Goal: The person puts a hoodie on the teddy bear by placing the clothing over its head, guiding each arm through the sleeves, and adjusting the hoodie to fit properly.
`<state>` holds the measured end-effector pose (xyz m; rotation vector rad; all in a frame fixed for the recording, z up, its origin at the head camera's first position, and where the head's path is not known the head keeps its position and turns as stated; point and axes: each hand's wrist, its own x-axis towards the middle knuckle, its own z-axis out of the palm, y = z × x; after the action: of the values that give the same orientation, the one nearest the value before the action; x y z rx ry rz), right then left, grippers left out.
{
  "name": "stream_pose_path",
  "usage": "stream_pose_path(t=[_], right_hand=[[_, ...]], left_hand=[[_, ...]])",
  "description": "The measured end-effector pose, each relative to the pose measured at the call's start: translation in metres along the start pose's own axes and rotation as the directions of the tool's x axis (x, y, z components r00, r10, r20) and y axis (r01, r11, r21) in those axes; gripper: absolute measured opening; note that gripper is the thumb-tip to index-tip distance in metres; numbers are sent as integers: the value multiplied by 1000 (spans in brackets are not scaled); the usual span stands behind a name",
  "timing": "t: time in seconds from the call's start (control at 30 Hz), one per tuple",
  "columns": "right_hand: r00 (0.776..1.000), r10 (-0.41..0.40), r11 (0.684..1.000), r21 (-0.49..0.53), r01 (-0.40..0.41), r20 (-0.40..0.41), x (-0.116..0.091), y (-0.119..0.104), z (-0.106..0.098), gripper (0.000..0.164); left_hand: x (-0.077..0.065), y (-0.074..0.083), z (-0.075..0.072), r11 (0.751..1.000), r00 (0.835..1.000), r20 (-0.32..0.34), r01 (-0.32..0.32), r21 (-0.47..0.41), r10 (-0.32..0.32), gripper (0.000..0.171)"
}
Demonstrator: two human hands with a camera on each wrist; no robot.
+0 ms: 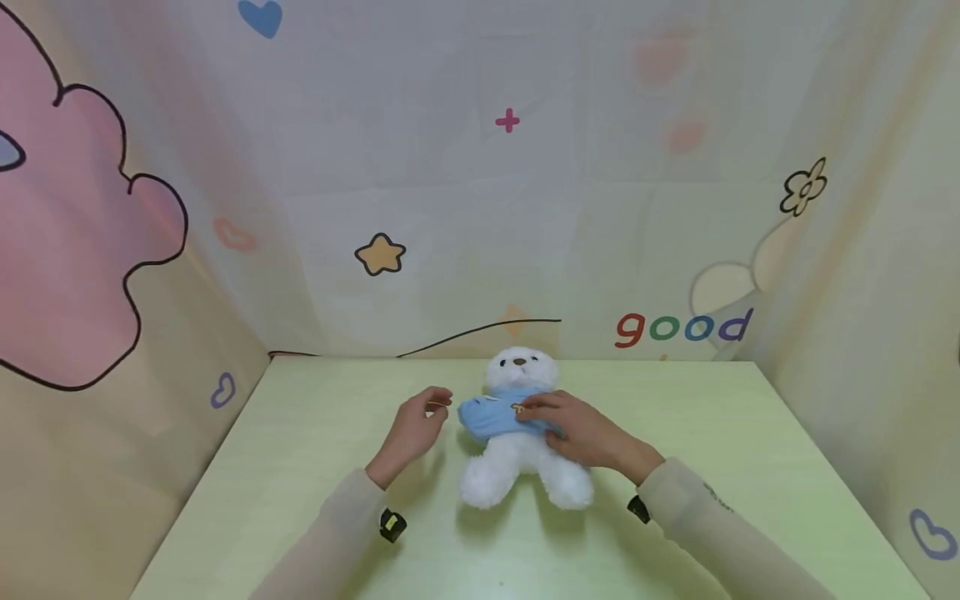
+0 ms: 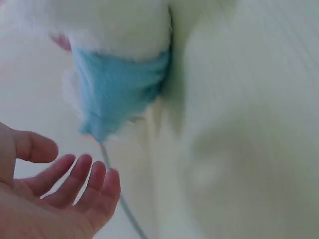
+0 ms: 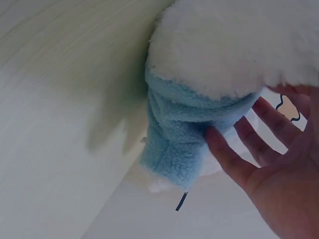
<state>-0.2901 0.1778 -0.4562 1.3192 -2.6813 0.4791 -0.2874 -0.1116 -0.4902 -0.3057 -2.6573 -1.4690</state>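
Note:
A white plush teddy bear (image 1: pixel 521 454) in a blue top (image 1: pixel 495 417) is on the table, facing me with its legs spread toward me. My right hand (image 1: pixel 585 429) holds it at its right side, fingers across the chest and thumb low on the side. In the right wrist view the thumb (image 3: pixel 227 154) dents the blue fabric. My left hand (image 1: pixel 416 423) is just left of the bear's sleeve, apart from it. Its fingers (image 2: pixel 82 186) are loosely bent with nothing between them.
The pale green table (image 1: pixel 300 500) ends at a printed curtain (image 1: pixel 450 167) behind the bear. More patterned cloth hangs on the left and right sides. A small black device (image 1: pixel 392 525) is at the left wrist, another (image 1: pixel 639 508) at the right.

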Motion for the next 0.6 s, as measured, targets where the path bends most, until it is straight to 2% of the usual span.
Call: stream_pose_path(t=[0.1, 0.17, 0.27, 0.43, 0.5, 0.6], right_hand=[[999, 27, 1000, 5, -28, 39, 3, -2, 3, 38], [997, 44, 999, -2, -44, 62, 3, -4, 6, 40], [997, 41, 999, -28, -39, 62, 3, -6, 10, 43], [997, 50, 998, -42, -48, 64, 0, -9, 13, 47], [996, 63, 998, -32, -61, 69, -1, -10, 14, 48], [994, 80, 996, -34, -78, 73, -2, -10, 16, 47]], left_hand=[[7, -13, -1, 998, 996, 73, 55, -19, -53, 28], [9, -16, 3, 998, 993, 101, 63, -25, -60, 25], [12, -16, 7, 998, 992, 119, 55, -31, -50, 19], [15, -18, 6, 999, 985, 172, -27, 36, 21, 12], [15, -18, 5, 999, 977, 212, -35, 40, 26, 14], [16, -18, 4, 999, 963, 269, -11, 31, 2, 24]])
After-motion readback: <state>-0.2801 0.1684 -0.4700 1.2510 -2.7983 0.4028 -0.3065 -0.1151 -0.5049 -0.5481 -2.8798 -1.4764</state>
